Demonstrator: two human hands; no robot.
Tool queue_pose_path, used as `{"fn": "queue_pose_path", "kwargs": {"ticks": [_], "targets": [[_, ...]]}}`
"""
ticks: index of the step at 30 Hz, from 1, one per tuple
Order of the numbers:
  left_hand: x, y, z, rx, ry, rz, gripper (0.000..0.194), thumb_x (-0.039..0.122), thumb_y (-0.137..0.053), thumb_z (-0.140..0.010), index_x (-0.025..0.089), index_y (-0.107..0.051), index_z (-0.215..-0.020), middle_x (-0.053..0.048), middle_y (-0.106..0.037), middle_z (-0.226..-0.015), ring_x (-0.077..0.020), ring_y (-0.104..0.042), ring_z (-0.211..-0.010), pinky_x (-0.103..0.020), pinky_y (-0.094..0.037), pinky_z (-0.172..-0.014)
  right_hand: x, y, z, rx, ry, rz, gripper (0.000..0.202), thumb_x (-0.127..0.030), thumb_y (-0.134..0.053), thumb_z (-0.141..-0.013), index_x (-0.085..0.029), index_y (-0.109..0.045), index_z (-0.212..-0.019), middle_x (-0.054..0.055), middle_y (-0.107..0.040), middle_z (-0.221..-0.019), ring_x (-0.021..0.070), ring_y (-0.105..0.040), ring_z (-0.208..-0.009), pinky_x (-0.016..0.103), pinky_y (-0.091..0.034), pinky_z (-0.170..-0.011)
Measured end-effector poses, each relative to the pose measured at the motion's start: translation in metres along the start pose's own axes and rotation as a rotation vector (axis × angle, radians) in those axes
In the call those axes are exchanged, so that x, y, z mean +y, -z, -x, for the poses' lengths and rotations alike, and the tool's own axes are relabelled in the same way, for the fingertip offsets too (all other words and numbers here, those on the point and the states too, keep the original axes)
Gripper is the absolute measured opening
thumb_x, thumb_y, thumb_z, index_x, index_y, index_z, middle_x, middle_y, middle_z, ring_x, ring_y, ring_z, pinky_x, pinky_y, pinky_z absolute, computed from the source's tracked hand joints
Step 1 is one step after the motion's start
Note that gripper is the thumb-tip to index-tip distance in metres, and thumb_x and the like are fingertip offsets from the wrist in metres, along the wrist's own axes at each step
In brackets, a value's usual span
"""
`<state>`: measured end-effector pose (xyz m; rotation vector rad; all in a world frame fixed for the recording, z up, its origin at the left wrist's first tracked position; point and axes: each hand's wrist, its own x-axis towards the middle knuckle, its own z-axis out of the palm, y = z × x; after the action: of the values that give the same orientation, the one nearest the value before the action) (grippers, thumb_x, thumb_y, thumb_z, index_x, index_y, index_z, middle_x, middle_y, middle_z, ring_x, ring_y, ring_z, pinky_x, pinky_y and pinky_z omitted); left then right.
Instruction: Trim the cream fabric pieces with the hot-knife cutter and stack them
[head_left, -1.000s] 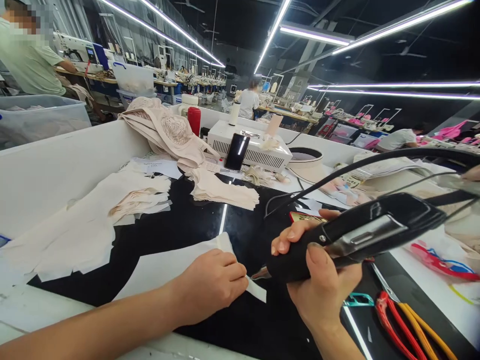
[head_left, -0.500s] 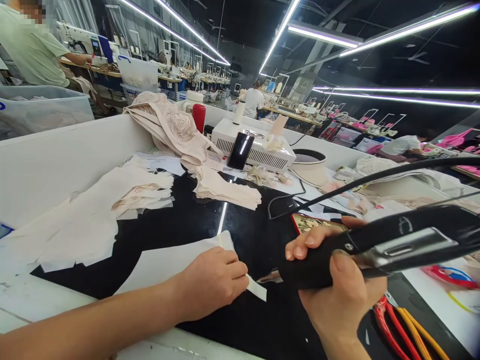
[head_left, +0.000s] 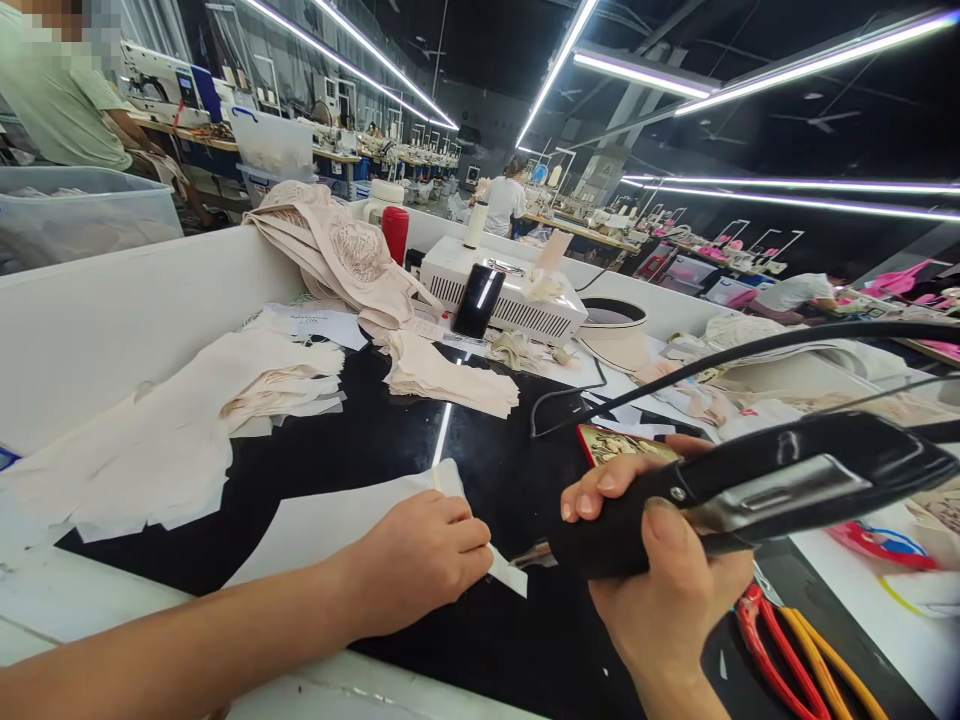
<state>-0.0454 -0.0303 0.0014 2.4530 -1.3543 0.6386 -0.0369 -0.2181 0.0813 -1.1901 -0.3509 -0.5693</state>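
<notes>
My left hand [head_left: 427, 555] is closed on a cream strip [head_left: 511, 572], its fingers pressed down over it. The strip runs along the right edge of a white sheet [head_left: 322, 530] lying on the black work surface [head_left: 300, 468]. My right hand [head_left: 667, 580] is wrapped round a black handheld tool [head_left: 787, 480] with a cable. The tool's narrow metal tip [head_left: 538, 556] points left, close to the strip's lower end; whether they touch is unclear.
Pale fabric piles [head_left: 172, 420] lie at left, with a smaller stack [head_left: 450, 378] behind. A phone [head_left: 478, 302] leans on a white box [head_left: 525, 300]. Red-handled scissors [head_left: 772, 650] and orange handles [head_left: 821, 665] are at lower right. Cables arch over the right side.
The tool and my right hand have shifted slightly left, the tip now nearer the strip's lower end. My left hand keeps its grip. The whole view has moved a little.
</notes>
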Motion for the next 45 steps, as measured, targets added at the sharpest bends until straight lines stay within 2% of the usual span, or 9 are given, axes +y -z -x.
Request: {"fn": "queue_pose_path", "kwargs": {"ticks": [7,14,21,27,36,39,42,45], "targets": [[0.000,0.001,0.000,0.001,0.008,0.026,0.013,0.005,-0.062,-0.104,0.015,-0.067,-0.097,0.000,-0.067,-0.087,-0.0188,-0.059,-0.082,-0.034,-0.046,-0.068,-0.001,-0.008,0.007,-0.036,0.001,-0.031,0.039,-0.035,-0.086,-0.086,-0.028,-0.064,-0.117,-0.005,-0.068,-0.077,0.0150,-0.063,-0.054,0.030,-0.057,-0.049],[0.000,-0.002,0.000,0.011,-0.004,0.028,0.009,0.011,-0.062,-0.107,0.016,-0.069,-0.106,-0.001,-0.069,-0.089,-0.0192,-0.062,-0.084,-0.034,-0.047,-0.071,0.004,-0.012,0.009,-0.051,-0.015,-0.012,0.037,-0.033,-0.083,-0.089,-0.029,-0.064,-0.119,-0.005,-0.068,-0.077,0.0151,-0.065,-0.055,0.031,-0.059,-0.051],[0.001,-0.001,0.000,-0.032,0.006,0.013,0.017,0.005,-0.062,-0.104,0.016,-0.063,-0.090,-0.001,-0.065,-0.086,-0.0182,-0.058,-0.083,-0.033,-0.046,-0.071,-0.004,-0.004,0.006,-0.017,0.013,-0.007,0.036,-0.032,-0.084,-0.088,-0.028,-0.066,-0.119,-0.005,-0.067,-0.076,0.0149,-0.063,-0.055,0.030,-0.057,-0.049],[0.000,-0.001,0.001,-0.034,0.006,-0.002,0.017,0.004,-0.062,-0.102,0.016,-0.062,-0.090,-0.001,-0.064,-0.086,-0.0187,-0.057,-0.082,-0.034,-0.045,-0.069,-0.006,0.000,0.009,0.000,0.015,0.000,0.038,-0.033,-0.087,-0.085,-0.026,-0.067,-0.116,-0.004,-0.068,-0.075,0.0150,-0.063,-0.054,0.030,-0.057,-0.048],[-0.001,0.000,0.000,-0.032,0.006,0.000,0.019,0.003,-0.060,-0.103,0.017,-0.063,-0.091,-0.001,-0.065,-0.085,-0.0183,-0.058,-0.080,-0.033,-0.047,-0.070,-0.003,-0.002,0.011,-0.002,-0.005,0.052,0.036,-0.033,-0.084,-0.087,-0.027,-0.063,-0.116,-0.005,-0.068,-0.076,0.0160,-0.064,-0.055,0.032,-0.058,-0.050],[-0.002,-0.001,0.001,-0.010,0.014,0.062,0.015,0.005,-0.061,-0.104,0.017,-0.066,-0.096,-0.001,-0.070,-0.090,-0.0186,-0.063,-0.084,-0.033,-0.050,-0.074,-0.002,0.000,0.011,-0.008,0.011,0.064,0.035,-0.033,-0.083,-0.088,-0.028,-0.063,-0.116,-0.005,-0.068,-0.077,0.0158,-0.064,-0.055,0.032,-0.059,-0.050],[-0.008,0.004,0.001,0.069,0.087,0.234,0.008,0.014,-0.064,-0.108,0.017,-0.071,-0.107,-0.001,-0.076,-0.104,-0.0176,-0.070,-0.093,-0.032,-0.054,-0.083,0.002,0.005,0.009,-0.012,0.033,0.077,0.037,-0.035,-0.083,-0.088,-0.028,-0.062,-0.117,-0.005,-0.068,-0.078,0.0159,-0.064,-0.056,0.032,-0.059,-0.051],[-0.018,0.015,0.003,0.095,0.179,0.355,0.016,0.018,-0.059,-0.112,0.019,-0.075,-0.111,-0.001,-0.077,-0.114,-0.0159,-0.072,-0.102,-0.028,-0.055,-0.092,0.006,0.013,0.003,-0.030,0.027,0.083,0.036,-0.034,-0.082,-0.090,-0.028,-0.060,-0.118,-0.005,-0.067,-0.081,0.0156,-0.065,-0.059,0.032,-0.059,-0.054]]}}
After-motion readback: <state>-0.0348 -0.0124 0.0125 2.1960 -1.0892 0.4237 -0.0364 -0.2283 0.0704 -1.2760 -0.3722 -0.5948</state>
